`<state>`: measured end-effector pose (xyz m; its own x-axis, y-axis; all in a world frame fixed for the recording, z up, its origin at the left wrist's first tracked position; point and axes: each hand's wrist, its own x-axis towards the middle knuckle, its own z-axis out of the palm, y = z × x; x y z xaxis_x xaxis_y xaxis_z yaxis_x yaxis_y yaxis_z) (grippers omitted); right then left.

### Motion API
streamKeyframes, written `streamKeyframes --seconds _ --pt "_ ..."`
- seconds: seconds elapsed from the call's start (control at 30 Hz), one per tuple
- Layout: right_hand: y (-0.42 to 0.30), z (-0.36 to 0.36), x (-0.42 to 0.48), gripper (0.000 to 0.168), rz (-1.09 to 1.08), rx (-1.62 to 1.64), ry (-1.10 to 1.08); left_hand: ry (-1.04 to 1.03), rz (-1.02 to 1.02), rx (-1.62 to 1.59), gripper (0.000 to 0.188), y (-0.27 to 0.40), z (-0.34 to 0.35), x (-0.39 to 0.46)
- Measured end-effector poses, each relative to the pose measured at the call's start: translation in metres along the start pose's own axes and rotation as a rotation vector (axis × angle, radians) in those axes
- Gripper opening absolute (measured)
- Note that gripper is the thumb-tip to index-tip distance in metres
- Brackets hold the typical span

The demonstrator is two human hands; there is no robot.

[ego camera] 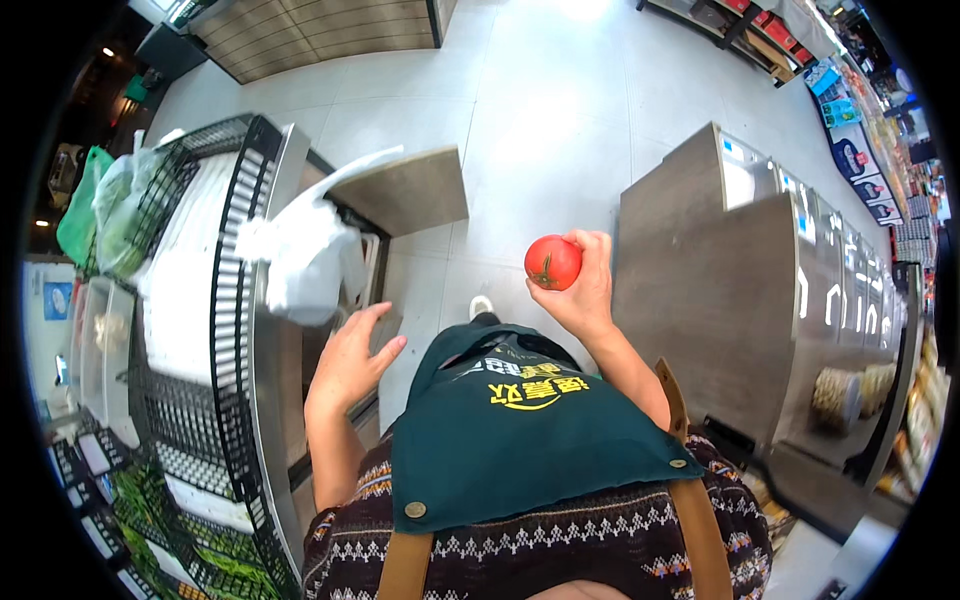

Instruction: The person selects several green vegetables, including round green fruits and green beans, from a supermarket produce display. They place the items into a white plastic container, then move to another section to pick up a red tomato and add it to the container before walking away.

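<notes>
A ripe red tomato (553, 261) with its green calyx showing is gripped in my right hand (589, 289), out in front of my body above the floor. My left hand (351, 358) holds nothing, its thumb and fingers spread. Just beyond its fingertips hangs a white plastic bag (307, 259) at the metal edge of the produce stand. Behind the bag, a cabinet door (409, 191) stands swung out from the stand. I wear a dark green apron (517, 442) that bears yellow and white writing.
Black plastic crates (244, 300) line the stand at left, with leafy greens (232, 570) in the near ones. Filled bags (127, 217) lie at its far end. At right stands a brown cabinet (705, 300) with clear bins. Pale floor tiles (540, 150) run between.
</notes>
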<state>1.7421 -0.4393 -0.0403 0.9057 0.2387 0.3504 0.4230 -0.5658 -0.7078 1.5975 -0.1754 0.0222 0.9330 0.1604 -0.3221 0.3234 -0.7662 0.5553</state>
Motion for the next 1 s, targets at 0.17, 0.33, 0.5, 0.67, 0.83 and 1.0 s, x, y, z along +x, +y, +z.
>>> streamKeyframes --seconds 0.17,0.33,0.5,0.67,0.83,1.0 --pt "0.043 0.020 0.112 0.067 0.054 -0.029 0.034 -0.010 0.089 0.073 0.049 0.041 -0.046 0.146" --pt "0.103 0.048 0.221 0.068 0.211 0.234 -0.084 0.044 0.099 0.085 0.049 0.072 -0.075 0.277" --pt "0.160 0.104 0.374 0.073 -0.130 0.174 -0.161 0.180 -0.103 -0.090 0.046 0.047 -0.088 0.382" --pt "0.157 0.143 0.485 0.067 0.002 0.400 -0.461 0.106 -0.259 -0.079 0.055 0.045 -0.103 0.433" --pt "0.135 0.248 0.581 0.069 -0.235 0.518 -0.754 0.266 -0.578 -0.141 0.057 0.026 -0.122 0.466" --pt "0.090 0.331 0.675 0.072 -0.242 0.527 -0.861 0.242 -0.563 -0.155 0.057 -0.048 -0.168 0.543"
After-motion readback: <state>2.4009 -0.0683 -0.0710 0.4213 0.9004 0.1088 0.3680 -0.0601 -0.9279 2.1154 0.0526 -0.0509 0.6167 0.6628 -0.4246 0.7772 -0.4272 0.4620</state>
